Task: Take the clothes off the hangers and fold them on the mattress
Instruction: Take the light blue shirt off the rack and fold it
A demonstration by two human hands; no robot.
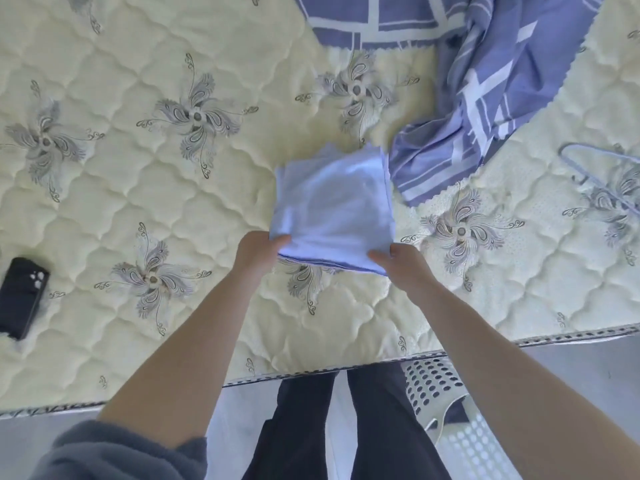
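Both hands pinch the near edge of a folded pale blue garment [332, 209], thumbs on top and fingers curled underneath: the left hand [258, 252] at its left corner, the right hand [401, 265] at its right. The garment sits near the front middle of the quilted mattress [138, 202], beside a blue patterned cloth [485, 98], with a hanger [595, 168] lying farther right.

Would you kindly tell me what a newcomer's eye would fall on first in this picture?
First, the folded pale blue garment at the centre of the cream quilted mattress, its near corners gripped by the left hand and the right hand. Then the crumpled blue-and-white patterned cloth at upper right, a pale blue hanger at the right edge and a black phone at far left.
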